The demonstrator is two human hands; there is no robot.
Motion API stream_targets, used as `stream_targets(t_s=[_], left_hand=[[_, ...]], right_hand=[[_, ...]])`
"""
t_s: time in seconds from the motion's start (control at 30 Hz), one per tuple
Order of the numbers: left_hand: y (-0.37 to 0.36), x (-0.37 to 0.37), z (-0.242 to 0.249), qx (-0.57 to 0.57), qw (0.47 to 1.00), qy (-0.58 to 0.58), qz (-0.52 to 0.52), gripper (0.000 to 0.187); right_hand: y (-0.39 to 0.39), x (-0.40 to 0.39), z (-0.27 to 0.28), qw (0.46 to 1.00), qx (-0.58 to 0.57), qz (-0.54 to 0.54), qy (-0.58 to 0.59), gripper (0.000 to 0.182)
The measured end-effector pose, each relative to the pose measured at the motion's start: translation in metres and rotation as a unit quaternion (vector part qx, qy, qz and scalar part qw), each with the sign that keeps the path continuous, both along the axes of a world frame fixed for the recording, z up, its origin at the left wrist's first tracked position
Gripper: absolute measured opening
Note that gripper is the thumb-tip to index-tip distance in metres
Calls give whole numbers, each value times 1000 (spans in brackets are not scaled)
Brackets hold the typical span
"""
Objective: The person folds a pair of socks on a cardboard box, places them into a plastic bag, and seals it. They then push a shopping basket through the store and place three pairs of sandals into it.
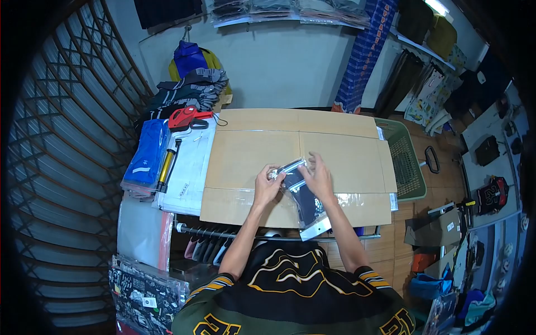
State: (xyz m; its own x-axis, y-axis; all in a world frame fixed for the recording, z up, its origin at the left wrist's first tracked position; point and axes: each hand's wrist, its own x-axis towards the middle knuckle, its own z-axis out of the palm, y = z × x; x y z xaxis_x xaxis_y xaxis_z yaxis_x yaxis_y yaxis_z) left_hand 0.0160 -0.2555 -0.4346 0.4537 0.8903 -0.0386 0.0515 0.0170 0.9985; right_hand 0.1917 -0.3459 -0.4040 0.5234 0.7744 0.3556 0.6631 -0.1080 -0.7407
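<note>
A dark folded item with white stripes in a clear plastic package (306, 204) is held over the front part of the cardboard-covered table (251, 159). My left hand (268, 185) pinches the package's upper left corner between thumb and fingers. On the upper right side my right hand (317, 177) has its thumb and palm against the package, with some fingers raised. The package's lower end, with a white strip, hangs toward my body past the table's front edge.
To the left lie a red label gun (188, 118), a yellow-and-black hand pump (166, 168) and blue packaged clothing (148, 151). A green basket (416, 181) stands right of the table. Below the front edge runs a rail (223, 231) with hangers.
</note>
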Motion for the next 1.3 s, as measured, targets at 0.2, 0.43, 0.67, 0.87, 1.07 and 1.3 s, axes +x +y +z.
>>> stream_targets(t_s=[0.2, 0.43, 0.67, 0.87, 1.07, 1.3], left_hand=[[12, -17, -31, -45, 999, 21, -7, 27], [24, -33, -29, -75, 996, 37, -32, 28], [23, -50, -7, -29, 993, 78, 81, 39], [10, -43, -10, 113, 978, 102, 145, 32], [10, -42, -14, 145, 965, 129, 176, 27], [8, -38, -7, 126, 971, 111, 170, 26]], right_hand=[[-17, -48, -3, 986, -73, 81, -128, 56], [-16, -61, -31, 963, -148, 64, -216, 64], [-13, -62, -31, 954, -189, 62, -224, 66], [-10, -65, -27, 948, -206, 63, -233, 66], [-7, -65, -27, 944, -218, 64, -239, 66], [-6, -65, -29, 940, -225, 59, -249, 65]])
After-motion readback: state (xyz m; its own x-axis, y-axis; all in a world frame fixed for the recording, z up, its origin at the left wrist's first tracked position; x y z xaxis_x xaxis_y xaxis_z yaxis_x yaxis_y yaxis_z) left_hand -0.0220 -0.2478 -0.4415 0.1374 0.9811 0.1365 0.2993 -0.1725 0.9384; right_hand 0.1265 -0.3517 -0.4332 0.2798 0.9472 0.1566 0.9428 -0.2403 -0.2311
